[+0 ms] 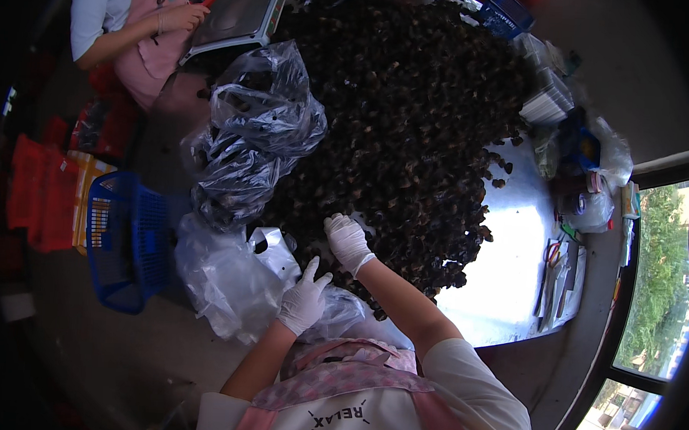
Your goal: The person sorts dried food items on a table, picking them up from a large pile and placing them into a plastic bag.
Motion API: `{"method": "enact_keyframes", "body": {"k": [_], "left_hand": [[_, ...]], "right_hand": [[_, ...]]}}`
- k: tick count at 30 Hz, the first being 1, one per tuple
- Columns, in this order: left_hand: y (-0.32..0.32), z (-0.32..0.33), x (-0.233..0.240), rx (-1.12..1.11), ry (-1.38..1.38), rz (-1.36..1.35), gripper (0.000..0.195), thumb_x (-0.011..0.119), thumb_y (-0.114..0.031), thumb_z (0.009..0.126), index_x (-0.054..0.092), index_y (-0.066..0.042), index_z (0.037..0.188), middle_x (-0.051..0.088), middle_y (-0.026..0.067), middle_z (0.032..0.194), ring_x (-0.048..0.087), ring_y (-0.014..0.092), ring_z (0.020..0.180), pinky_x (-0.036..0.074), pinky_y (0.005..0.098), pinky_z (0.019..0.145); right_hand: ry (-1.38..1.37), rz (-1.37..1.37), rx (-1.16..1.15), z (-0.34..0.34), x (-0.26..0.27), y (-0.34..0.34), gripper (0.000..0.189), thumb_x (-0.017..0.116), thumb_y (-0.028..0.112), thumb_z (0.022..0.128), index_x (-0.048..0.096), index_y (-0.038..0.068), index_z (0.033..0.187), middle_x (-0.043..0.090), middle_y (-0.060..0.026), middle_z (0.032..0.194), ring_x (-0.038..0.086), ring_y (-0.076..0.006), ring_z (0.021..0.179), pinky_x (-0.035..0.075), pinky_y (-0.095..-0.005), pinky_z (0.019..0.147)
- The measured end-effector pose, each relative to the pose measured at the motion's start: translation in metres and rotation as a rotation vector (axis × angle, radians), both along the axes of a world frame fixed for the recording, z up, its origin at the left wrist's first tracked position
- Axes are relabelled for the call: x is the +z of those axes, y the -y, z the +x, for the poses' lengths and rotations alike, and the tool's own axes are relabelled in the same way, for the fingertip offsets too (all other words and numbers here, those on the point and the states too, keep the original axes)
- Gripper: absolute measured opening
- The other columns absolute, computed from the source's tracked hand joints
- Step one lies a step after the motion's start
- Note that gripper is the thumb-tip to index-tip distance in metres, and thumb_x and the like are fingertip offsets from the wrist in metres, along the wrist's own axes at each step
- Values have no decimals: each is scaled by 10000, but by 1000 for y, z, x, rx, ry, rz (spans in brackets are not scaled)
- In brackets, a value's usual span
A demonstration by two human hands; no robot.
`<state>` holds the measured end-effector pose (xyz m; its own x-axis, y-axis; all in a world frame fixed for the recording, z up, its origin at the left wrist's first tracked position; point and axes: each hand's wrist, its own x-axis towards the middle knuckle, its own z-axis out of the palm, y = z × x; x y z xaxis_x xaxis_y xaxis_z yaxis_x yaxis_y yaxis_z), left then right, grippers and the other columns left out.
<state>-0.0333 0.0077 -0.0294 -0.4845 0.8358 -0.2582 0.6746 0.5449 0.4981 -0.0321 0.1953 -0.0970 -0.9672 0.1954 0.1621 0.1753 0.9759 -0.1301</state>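
Observation:
A wide heap of small dark brown pieces [406, 131], whose exact kind I cannot tell, covers much of a shiny metal table [490, 302]. My right hand [346, 238], in a white glove, rests at the near edge of the heap with its fingers curled; whether it grips a piece is hidden. My left hand [305, 302], also gloved, has its fingers spread beside a clear plastic bag [340, 310]. Left of it lies another clear plastic bag [226, 279]. Filled clear plastic bags [262, 125] stand farther up along the heap's left side.
A person in a pink apron [149, 56] stands at upper left beside a scale [235, 20]. A blue plastic basket [127, 240] is at left, near red crates [42, 196]. Scissors [552, 253], bags and packs line the table's right edge, near a window.

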Motion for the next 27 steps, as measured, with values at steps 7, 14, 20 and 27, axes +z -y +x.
{"method": "enact_keyframes", "body": {"k": [7,14,20,27], "left_hand": [[14,11,13,66,68,57,414,590,-129,745,670,-185,1147,442,112,1408,501,416,1084,456,441,918],[28,12,-11,73,3,226,398,574,-138,774,648,-146,1165,434,125,1412,635,304,908,535,395,732],[27,15,2,77,111,192,395,576,-125,769,640,-133,1159,448,145,1396,655,296,811,541,374,706],[47,21,-7,111,102,271,399,585,-121,764,626,-112,1160,463,158,1376,618,303,999,522,381,817]], "right_hand": [[30,-746,-120,21,8,7,188,636,168,795,645,59,948,643,-118,807,644,-295,715,534,-362,650],[190,-287,-125,21,17,-75,51,577,82,802,608,58,835,592,-159,857,627,-312,800,526,-424,639],[319,-42,-112,20,8,-49,94,546,54,799,592,68,881,602,-137,872,644,-308,797,554,-395,653],[270,-552,-122,29,31,-42,209,647,147,744,660,81,942,662,-165,848,650,-319,840,529,-394,695]]}}
